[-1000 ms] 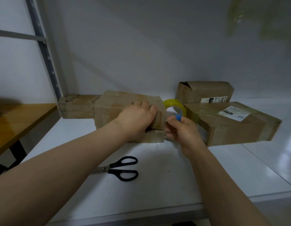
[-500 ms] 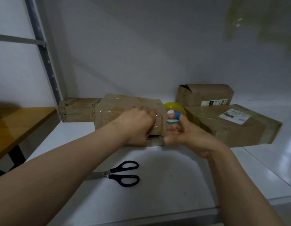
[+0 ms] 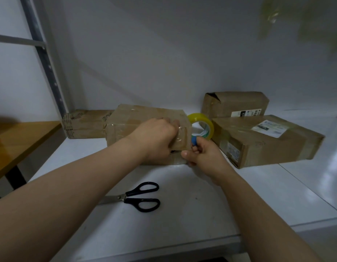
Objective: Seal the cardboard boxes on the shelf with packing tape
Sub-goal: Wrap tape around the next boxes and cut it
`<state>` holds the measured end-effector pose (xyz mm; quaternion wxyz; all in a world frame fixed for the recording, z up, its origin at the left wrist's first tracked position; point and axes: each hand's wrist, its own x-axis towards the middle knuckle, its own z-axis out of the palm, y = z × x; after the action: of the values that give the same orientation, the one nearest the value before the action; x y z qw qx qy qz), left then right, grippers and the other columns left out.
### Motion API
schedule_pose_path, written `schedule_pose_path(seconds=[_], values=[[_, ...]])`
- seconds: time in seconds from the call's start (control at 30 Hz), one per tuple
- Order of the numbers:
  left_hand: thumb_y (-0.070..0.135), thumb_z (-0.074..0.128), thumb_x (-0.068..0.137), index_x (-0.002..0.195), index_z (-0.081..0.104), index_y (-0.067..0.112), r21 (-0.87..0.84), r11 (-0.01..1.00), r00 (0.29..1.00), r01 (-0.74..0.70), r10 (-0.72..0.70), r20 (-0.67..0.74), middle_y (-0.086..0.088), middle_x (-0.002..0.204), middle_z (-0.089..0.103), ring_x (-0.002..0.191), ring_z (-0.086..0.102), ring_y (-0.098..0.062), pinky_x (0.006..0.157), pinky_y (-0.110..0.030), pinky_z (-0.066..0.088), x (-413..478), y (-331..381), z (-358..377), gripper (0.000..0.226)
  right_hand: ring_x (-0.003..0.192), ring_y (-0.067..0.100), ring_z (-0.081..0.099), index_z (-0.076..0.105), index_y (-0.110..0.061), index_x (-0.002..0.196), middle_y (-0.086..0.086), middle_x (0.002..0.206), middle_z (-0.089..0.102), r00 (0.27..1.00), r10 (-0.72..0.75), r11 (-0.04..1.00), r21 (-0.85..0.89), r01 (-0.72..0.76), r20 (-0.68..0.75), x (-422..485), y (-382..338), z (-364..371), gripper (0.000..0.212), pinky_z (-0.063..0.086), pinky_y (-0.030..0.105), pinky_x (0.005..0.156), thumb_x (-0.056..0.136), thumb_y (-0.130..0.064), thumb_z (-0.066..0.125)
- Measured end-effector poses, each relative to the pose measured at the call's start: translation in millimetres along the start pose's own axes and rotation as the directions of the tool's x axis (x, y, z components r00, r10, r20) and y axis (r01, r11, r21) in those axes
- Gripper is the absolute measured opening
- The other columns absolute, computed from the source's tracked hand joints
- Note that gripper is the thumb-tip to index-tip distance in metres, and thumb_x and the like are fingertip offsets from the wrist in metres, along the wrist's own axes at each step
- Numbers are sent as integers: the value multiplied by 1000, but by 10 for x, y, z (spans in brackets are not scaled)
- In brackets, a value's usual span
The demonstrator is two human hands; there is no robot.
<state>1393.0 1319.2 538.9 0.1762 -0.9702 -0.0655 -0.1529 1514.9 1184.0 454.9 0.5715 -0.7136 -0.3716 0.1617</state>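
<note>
A cardboard box (image 3: 137,118) stands in the middle of the white shelf (image 3: 182,214). My left hand (image 3: 156,140) presses flat on its front right face, over a shiny strip of clear tape. My right hand (image 3: 203,154) is at the box's right front corner, fingers pinched together, with a blue-capped fingertip up against the tape. Whether it pinches the tape strip is unclear. A yellowish roll of packing tape (image 3: 203,124) stands on edge just behind that hand, between this box and a larger box (image 3: 266,142).
Black-handled scissors (image 3: 139,197) lie on the shelf in front of the box. A flat box (image 3: 84,123) sits at the back left, another box (image 3: 235,104) at the back right. A metal upright (image 3: 45,59) and a wooden table (image 3: 16,144) are on the left.
My right hand has turned from palm-open beside the box to a pinch at the box's right front corner. The left hand stays pressed on the box.
</note>
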Motion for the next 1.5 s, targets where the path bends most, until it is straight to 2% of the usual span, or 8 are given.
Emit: schedule_pose_path(seconds=[0.23,0.37,0.6,0.83,0.97,1.13,1.33,1.5], values=[[34,62,84,134,48,10,42,999,1000,17,-18,8,-12,108,62,93,63,-35,68,-34,42,48,51,-85,57,60,2,61,66,-7,106,-10,62,64,999,-26,997,76,29,-40,-28,-27,9,18,50,21,62,90,0,69],[36,61,87,137,46,10,44,999,1000,19,-18,-4,-11,111,61,97,62,-35,72,-35,44,33,85,-75,58,83,21,72,70,-16,103,9,88,74,998,-50,998,36,51,-27,-55,-31,-21,18,59,37,80,89,-6,72],[31,62,86,140,44,9,26,999,1000,30,-30,5,-13,116,60,100,62,-36,78,-39,51,13,78,-37,61,69,17,63,72,-15,92,-2,68,65,992,-21,999,25,24,-121,-29,-16,29,2,57,43,78,91,-14,72],[35,62,89,146,39,11,-45,998,996,47,-43,74,-14,125,56,110,59,-35,80,-36,45,110,58,-66,66,84,24,67,70,-12,98,8,85,70,970,-85,987,-152,51,-227,4,-50,53,10,57,46,84,93,-20,67],[52,66,84,153,27,13,-23,997,996,79,-78,40,-11,160,30,144,35,-28,111,-41,33,48,142,27,88,84,28,69,70,-9,99,11,88,72,965,-73,992,-119,44,-253,24,2,54,14,58,48,83,92,-20,70],[53,72,79,142,37,20,-59,991,985,117,-123,-120,-1,144,48,132,46,-23,105,-38,30,30,121,225,80,88,22,74,72,-14,102,7,92,77,991,-23,994,104,37,-132,-23,-11,26,18,60,39,85,85,-10,77],[55,75,77,141,40,19,-117,985,984,128,-140,-106,-2,139,53,127,49,-25,102,-36,28,37,109,224,81,85,12,72,71,-26,96,-7,87,75,981,-67,997,-51,59,-182,26,-83,100,23,60,35,84,83,-7,78],[58,74,75,140,40,22,-136,980,983,143,-156,-96,0,139,52,128,48,-23,103,-37,28,21,116,221,81,84,22,74,76,-18,94,4,86,77,982,-43,997,51,53,-185,29,-22,38,11,61,43,83,83,-15,78]])
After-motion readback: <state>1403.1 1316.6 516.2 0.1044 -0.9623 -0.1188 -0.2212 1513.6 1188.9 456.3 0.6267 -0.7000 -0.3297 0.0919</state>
